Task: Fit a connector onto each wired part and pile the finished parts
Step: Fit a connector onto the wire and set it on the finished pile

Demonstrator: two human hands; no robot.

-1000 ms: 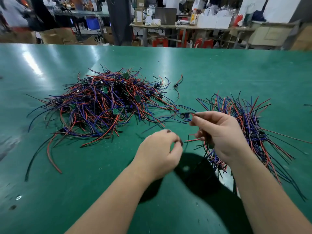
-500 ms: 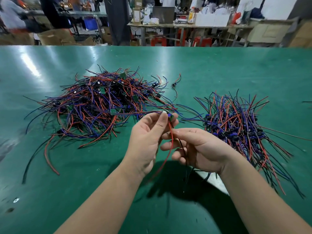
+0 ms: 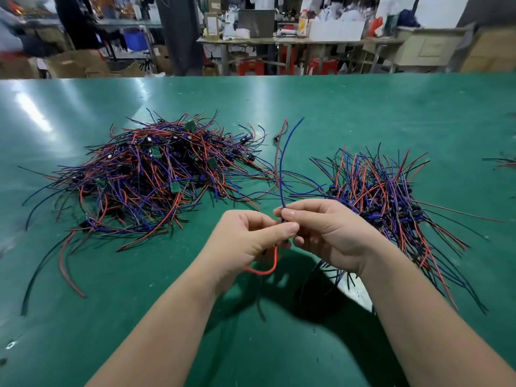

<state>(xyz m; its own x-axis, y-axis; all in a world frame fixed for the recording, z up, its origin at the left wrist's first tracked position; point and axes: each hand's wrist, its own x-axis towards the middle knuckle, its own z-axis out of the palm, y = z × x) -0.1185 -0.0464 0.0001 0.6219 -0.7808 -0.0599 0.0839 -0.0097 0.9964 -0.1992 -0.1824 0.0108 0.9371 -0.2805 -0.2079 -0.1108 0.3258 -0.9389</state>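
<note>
Head view: our left hand (image 3: 245, 241) and right hand (image 3: 332, 236) both pinch one wired part (image 3: 281, 169) between them, its body probably hidden in the grip, wires pointing away from us; two heaps, left pile (image 3: 156, 177) and right pile (image 3: 385, 191), flank them.

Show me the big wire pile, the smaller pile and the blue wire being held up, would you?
big wire pile (image 3: 156, 177): head view, middle of the tangle.
smaller pile (image 3: 377, 191): head view, its dense centre.
blue wire (image 3: 282, 160): head view, midway along its upright stretch.
</note>
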